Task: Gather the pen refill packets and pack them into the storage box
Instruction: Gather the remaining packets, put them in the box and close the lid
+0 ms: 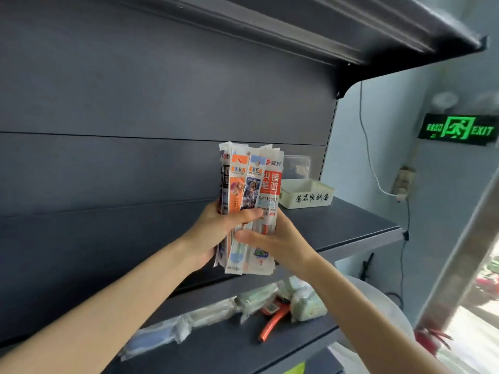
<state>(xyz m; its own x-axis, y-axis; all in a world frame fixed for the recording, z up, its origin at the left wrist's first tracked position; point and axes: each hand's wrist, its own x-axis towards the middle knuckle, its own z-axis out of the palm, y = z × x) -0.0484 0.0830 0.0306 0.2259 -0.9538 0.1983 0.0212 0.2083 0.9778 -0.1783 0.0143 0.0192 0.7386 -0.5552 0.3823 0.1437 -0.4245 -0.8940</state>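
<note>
A stack of several pen refill packets (251, 182), white with orange, blue and red print, stands upright in front of the dark shelf back. My left hand (218, 228) grips the stack from the left, thumb across its front. My right hand (272, 241) holds the lower right part, fingers curled round the packets. The storage box (307, 194), pale and open with handwritten characters on its front, sits on the middle shelf just right of and behind the stack. A clear lid stands behind the box.
The dark middle shelf (359, 225) runs right to its edge. The lower shelf (221, 344) carries wrapped bundles (302, 300) and an orange-handled tool (272, 319). An upper shelf overhangs. A green exit sign (459, 129) and a hanging cable are on the right wall.
</note>
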